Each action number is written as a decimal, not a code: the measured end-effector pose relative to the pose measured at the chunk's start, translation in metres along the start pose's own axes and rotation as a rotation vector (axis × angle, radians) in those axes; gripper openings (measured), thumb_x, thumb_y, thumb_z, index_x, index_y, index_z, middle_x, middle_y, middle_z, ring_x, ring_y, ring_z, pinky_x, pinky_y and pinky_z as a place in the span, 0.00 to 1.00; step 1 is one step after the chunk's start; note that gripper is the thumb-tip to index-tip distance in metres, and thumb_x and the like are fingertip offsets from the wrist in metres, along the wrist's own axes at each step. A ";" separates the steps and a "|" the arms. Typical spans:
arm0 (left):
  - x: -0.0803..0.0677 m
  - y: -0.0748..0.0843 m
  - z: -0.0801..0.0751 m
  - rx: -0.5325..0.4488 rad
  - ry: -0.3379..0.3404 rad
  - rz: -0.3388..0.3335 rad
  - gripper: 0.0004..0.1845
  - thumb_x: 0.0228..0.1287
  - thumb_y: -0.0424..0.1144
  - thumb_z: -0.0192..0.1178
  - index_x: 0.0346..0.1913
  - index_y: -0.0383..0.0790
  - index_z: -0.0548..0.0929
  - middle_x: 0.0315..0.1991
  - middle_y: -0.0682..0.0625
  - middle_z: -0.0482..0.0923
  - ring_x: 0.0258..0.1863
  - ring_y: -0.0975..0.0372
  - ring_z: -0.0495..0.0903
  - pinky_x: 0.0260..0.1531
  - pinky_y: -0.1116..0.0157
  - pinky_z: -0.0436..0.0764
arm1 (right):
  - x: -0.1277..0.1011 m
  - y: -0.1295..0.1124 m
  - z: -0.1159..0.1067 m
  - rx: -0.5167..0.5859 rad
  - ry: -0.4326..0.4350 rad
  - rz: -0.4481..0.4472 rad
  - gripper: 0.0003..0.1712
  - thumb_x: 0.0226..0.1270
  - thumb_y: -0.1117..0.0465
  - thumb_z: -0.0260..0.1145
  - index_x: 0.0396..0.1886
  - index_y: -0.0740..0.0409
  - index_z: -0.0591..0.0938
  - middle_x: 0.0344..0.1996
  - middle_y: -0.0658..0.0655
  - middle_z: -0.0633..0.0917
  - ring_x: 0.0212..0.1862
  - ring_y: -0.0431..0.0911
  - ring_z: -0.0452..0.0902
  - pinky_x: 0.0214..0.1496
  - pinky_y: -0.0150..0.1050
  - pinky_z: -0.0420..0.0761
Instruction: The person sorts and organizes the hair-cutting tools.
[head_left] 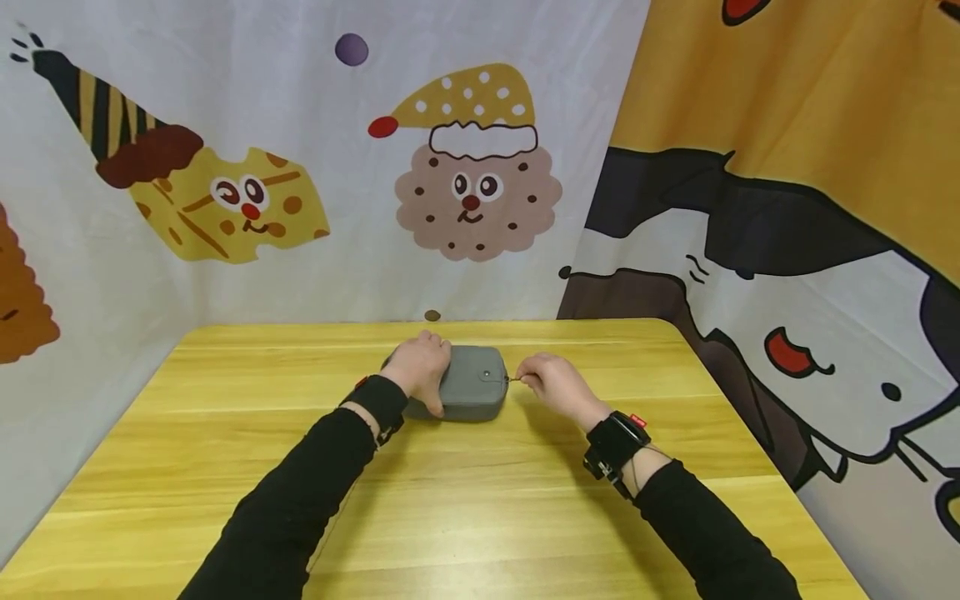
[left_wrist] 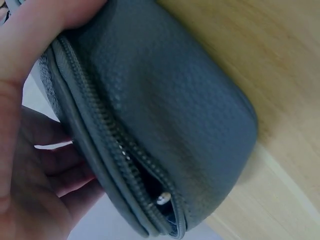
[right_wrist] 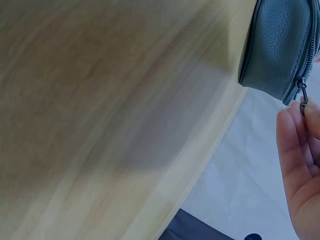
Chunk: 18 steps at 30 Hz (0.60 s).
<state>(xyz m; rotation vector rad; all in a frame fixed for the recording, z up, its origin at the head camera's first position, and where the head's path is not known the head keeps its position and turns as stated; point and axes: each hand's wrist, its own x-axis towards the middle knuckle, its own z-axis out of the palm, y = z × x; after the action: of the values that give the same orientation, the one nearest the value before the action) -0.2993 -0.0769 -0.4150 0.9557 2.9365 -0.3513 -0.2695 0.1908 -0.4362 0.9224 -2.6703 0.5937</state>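
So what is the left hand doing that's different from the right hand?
The left hand lies on top of the grey pouch, gripping its end, while the right hand stays beside it on the table. The left grips the whole pouch; the right only pinches the small zipper pull. Both wear black sleeves and wrist straps.

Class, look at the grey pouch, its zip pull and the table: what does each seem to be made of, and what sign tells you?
Grey pouch: probably leather or imitation leather, matte; pebbled grain.
Zip pull: likely metal; thin, dark, slightly shiny.
Table: wood or wood-look laminate, smooth; yellow streaked grain.
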 end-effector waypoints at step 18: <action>0.006 0.004 -0.002 -0.033 -0.035 -0.076 0.55 0.36 0.74 0.71 0.59 0.33 0.75 0.52 0.39 0.74 0.53 0.47 0.72 0.49 0.56 0.80 | -0.007 0.000 -0.003 0.013 -0.006 -0.006 0.04 0.66 0.71 0.67 0.35 0.60 0.86 0.35 0.54 0.85 0.39 0.49 0.81 0.43 0.42 0.82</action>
<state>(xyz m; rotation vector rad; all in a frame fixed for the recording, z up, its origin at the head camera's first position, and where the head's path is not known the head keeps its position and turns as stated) -0.3018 -0.0704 -0.4148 0.8270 2.9431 -0.3171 -0.2638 0.1962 -0.4367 0.9370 -2.6714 0.6091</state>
